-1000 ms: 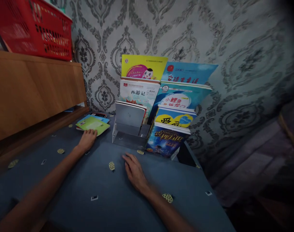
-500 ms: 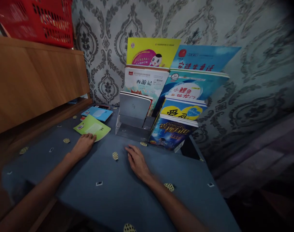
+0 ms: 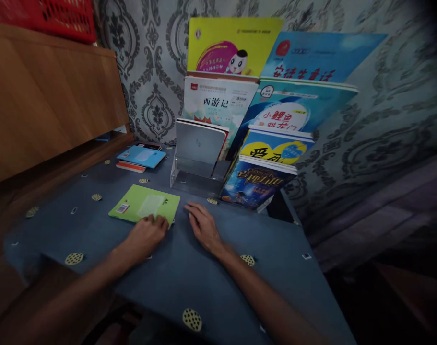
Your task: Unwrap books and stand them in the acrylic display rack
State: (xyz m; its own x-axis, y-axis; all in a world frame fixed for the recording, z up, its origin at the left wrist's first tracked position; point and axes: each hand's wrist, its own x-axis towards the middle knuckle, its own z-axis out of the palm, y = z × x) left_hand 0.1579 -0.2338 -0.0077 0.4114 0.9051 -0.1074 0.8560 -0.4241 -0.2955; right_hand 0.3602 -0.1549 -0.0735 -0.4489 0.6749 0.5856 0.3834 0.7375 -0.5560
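A green book (image 3: 141,203) lies flat on the blue patterned tablecloth (image 3: 168,282). My left hand (image 3: 148,235) has its fingers curled on the book's near right edge, gripping it; the thumb is hidden. Just right of the book, my right hand (image 3: 204,227) rests on the cloth with its fingers apart, holding nothing. Behind my hands stands a clear tiered rack (image 3: 198,184). Its left column carries a grey book (image 3: 200,142), a white book (image 3: 218,100) and a yellow-green book (image 3: 261,38); its right column carries several blue-toned books (image 3: 254,184).
At the back left of the table lies a small pile with a light blue book (image 3: 142,156) and a red-edged one (image 3: 131,166). A wooden cabinet (image 3: 53,100) stands at the left with a red basket (image 3: 63,21) on top. Patterned wallpaper is behind the rack.
My left hand has drawn the green book towards me and to the right, off the back-left pile. My right hand has barely moved. The view has tilted down slightly.
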